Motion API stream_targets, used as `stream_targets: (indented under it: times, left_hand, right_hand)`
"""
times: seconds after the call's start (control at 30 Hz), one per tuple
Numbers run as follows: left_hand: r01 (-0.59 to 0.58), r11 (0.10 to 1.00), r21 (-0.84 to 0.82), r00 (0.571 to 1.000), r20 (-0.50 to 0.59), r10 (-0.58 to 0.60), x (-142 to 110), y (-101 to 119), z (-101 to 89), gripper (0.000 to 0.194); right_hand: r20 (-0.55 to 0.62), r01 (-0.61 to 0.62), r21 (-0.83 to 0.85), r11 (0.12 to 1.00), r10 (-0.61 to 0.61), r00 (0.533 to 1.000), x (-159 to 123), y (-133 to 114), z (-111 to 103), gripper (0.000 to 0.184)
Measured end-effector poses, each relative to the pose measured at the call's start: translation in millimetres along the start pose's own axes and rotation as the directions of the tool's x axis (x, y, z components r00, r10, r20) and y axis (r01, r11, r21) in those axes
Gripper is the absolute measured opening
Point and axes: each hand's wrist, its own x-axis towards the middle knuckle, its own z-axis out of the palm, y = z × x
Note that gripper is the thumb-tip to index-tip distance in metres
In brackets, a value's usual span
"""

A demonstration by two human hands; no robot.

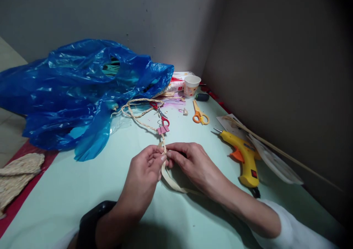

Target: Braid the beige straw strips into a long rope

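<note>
My left hand (147, 168) pinches a pale braided cord (145, 125) at its lower end, thumb against fingers. Right beside it, my right hand (190, 160) is closed on the same spot, its thumb and index finger almost touching the left thumb. A loose flat strand (172, 184) of the cord's straw-like fibre curves down from the fingers and passes under my right wrist. Just beyond my fingertips a pink binder clip (163, 129) grips the braid. Farther back the finished braid loops toward the blue bag. The exact crossing of the strands is hidden by my fingers.
A blue plastic bag (68, 91) fills the back left. Red-handled scissors (165, 121) lie behind the clip, orange scissors (199, 114) to their right. A yellow glue gun (245, 160) lies at right near the wall. A paper cup (191, 86) stands at the back; woven straw pieces (20, 175) lie left.
</note>
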Motion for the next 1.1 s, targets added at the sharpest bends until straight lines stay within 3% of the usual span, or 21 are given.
stream_targets:
  times: [0.1, 0.23, 0.43, 0.53, 0.67, 0.77, 0.83, 0.9, 0.97, 1.03, 1.1]
  left_hand:
    - [-0.036, 0.999, 0.035, 0.998, -0.044, 0.038, -0.8, -2.2, -0.4, 0.025]
    - [-0.074, 0.974, 0.216, 0.994, -0.059, 0.088, -4.1, -1.3, -1.0, 0.022]
    - [-0.139, 0.802, 0.58, 0.979, -0.044, 0.201, -10.8, 6.6, -6.7, 0.016]
    - [-0.114, 0.815, 0.568, 0.989, -0.014, 0.148, -12.7, 9.8, -11.8, 0.007]
    - [-0.049, 0.871, 0.488, 0.998, -0.016, 0.065, -16.7, 11.9, -12.4, 0.021]
    - [-0.134, 0.798, 0.587, 0.983, -0.022, 0.181, -19.9, 8.3, -8.4, 0.021]
    - [-0.301, 0.629, 0.717, 0.919, 0.041, 0.393, -20.2, 1.7, -4.9, 0.02]
    - [-0.459, 0.373, 0.806, 0.785, 0.172, 0.595, -19.1, -6.8, -1.0, 0.02]
    - [-0.523, 0.158, 0.837, 0.676, 0.296, 0.675, -18.4, -14.8, 3.3, 0.022]
    - [-0.558, 0.069, 0.827, 0.641, 0.377, 0.668, -20.0, -19.6, 7.3, 0.023]
    - [-0.615, 0.13, 0.778, 0.65, 0.407, 0.642, -23.9, -19.5, 9.3, 0.024]
  right_hand:
    - [-0.05, -0.021, -0.018, 1.0, 0.02, 0.999, -1.9, 1.4, 2.7, 0.026]
    - [-0.031, -0.076, 0.064, 0.995, 0.079, 0.996, 0.6, 5.0, 3.0, 0.026]
    - [-0.107, -0.145, 0.095, 0.985, 0.155, 0.982, 3.2, 0.8, 3.5, 0.016]
    - [-0.125, -0.104, 0.042, 0.994, 0.109, 0.986, 2.1, 1.0, 5.0, 0.016]
    - [-0.155, -0.068, 0.009, 0.998, 0.069, 0.985, 0.2, 4.9, 8.5, 0.019]
    - [-0.13, -0.076, 0.128, 0.989, 0.093, 0.987, 0.4, 6.4, 9.6, 0.021]
    - [-0.082, -0.097, 0.263, 0.96, 0.123, 0.989, 1.2, 5.5, 9.0, 0.02]
    - [-0.018, -0.143, 0.412, 0.9, 0.165, 0.986, 2.1, 3.1, 7.6, 0.018]
    - [0.041, -0.197, 0.535, 0.821, 0.208, 0.977, 2.7, 0.2, 5.8, 0.016]
    - [0.096, -0.244, 0.602, 0.76, 0.235, 0.967, 3.0, -1.9, 3.6, 0.016]
    - [0.122, -0.262, 0.627, 0.733, 0.24, 0.963, 2.9, -1.8, 1.0, 0.016]
